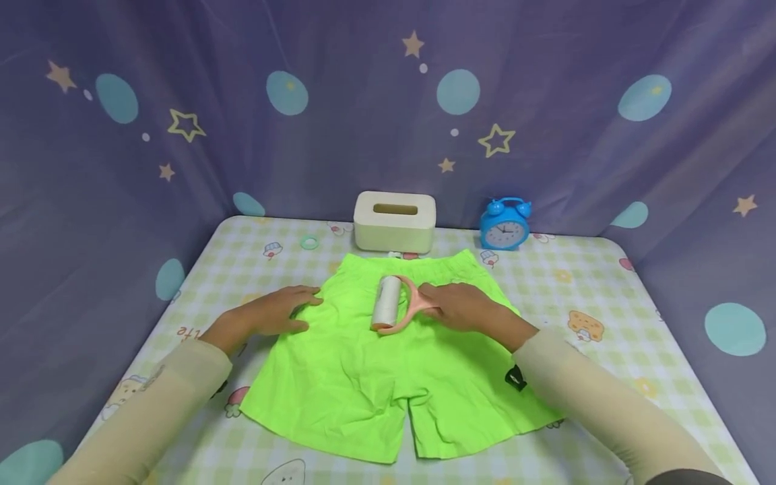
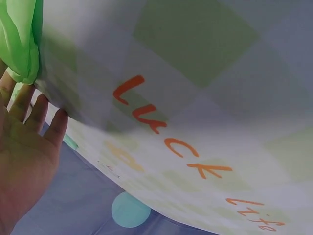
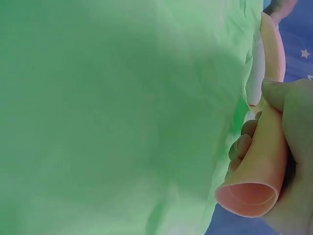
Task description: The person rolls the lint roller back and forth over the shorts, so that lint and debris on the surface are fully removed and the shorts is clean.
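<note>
Lint roller point(image 1: 388, 303), peach hndl w/ white roll, sits on the neon-green shorts point(image 1: 358, 364), roll just L of the fingertips of the R hand point(image 1: 457, 305). Those fingers are curled round the hndl point(image 3: 261, 152), thumb lying on it; via R wrist cam I get its hollow end showing below the fingers. L hand point(image 1: 275, 313) is on the roll's other side, fingers loosely extended & a bit apart, gripping nothing, tips touching the shorts' L edge. Shorts lie spread out under R fingers: waistband beyond them, leg openings on near side, blk tag point(image 1: 516, 378) by R wrist. Past the fingers I see a tissue box point(image 1: 394, 232) just beyond the waistband, blue alarm clock point(image 1: 506, 225) to its R, sm. green ring point(image 1: 303, 243) beyond L fingertips. Checked tablecloth point(image 1: 612, 384) under everything; purple curtain point(image 1: 364, 40) behind.
</note>
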A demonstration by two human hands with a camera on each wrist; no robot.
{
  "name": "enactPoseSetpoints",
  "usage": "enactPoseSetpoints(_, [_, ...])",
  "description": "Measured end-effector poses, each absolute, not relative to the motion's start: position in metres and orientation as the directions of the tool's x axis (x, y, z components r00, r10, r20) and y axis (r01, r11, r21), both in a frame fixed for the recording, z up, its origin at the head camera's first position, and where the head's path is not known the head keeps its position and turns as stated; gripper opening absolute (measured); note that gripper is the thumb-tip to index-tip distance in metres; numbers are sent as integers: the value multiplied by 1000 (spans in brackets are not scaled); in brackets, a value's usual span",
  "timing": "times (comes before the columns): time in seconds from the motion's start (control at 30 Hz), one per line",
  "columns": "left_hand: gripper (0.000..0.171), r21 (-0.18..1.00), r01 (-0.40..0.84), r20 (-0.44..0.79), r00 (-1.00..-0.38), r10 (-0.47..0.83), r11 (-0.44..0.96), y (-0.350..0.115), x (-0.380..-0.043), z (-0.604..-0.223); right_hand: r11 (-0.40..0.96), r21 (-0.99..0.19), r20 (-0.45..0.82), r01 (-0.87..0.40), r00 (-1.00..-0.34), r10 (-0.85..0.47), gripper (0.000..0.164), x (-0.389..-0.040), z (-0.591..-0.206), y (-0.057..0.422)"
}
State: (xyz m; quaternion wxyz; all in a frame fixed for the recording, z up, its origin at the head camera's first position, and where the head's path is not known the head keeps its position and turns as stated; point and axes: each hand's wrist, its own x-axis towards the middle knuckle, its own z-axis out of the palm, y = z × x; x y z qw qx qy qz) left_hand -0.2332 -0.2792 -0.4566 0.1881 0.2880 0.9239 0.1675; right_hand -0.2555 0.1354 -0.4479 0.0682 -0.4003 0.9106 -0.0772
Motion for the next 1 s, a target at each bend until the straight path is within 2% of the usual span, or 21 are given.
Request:
enactPoseSetpoints(0.6, [57,425,445,-263,-773,577,789,-279,-232,-457,704,-206,-112,-680,-698,-707,16,-246,-435,203])
enactPoseSetpoints(1.0, [56,445,442,-253,-772,583,779,-280,-233,-457,760,-207,-172,-617,-741,-649,20,-234,-427,271])
